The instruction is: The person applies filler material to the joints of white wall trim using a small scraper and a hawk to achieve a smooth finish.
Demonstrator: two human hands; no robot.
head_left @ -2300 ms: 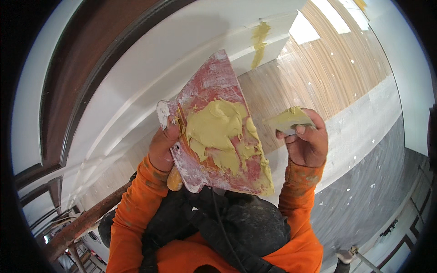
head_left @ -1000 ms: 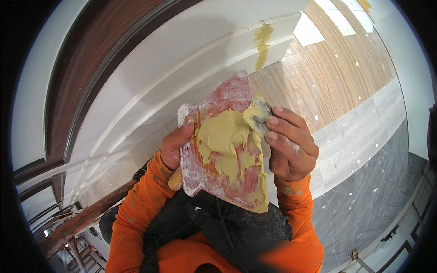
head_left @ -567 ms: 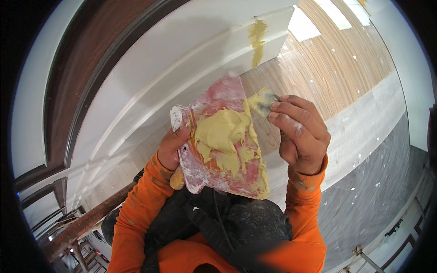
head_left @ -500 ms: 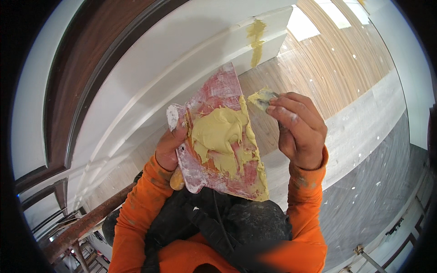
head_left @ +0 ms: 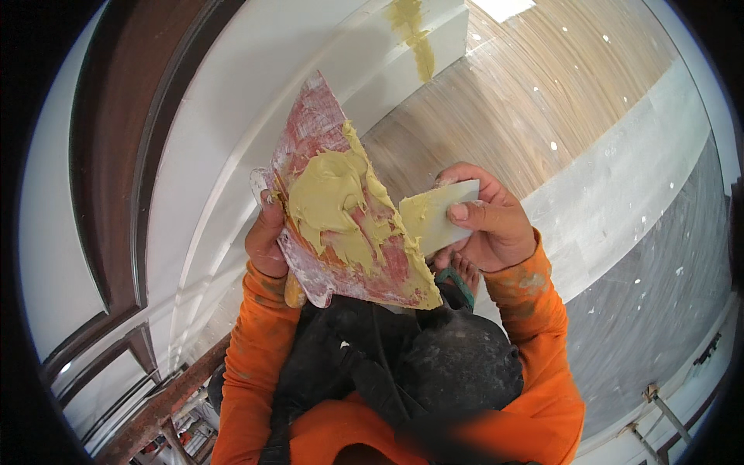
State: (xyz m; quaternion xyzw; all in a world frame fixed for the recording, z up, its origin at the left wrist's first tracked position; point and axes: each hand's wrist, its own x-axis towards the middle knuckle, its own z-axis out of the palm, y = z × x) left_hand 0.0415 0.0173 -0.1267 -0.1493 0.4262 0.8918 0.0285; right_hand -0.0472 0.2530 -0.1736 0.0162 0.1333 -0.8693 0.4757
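My left hand grips the left edge of a reddish board, its thumb on top and its other fingers hidden beneath. A thick mound of yellow putty covers the board's middle, with more along its right edge. Below that hand a rounded, yellowish-brown handle pokes out from under the board. My right hand pinches a thin, pale, flat scraper between thumb and fingers. Putty coats the scraper's left part, which is at the board's right edge; whether they touch I cannot tell.
A white wall with a moulded skirting runs along the left, carrying a yellow putty streak. Beyond it stands a dark brown frame. A rusty metal bar crosses at lower left. The wood-patterned floor has white spots.
My right hand has turned over, so the scraper now shows its flat face instead of a putty-covered edge. The board appears farther left and higher in view as the view shifts.
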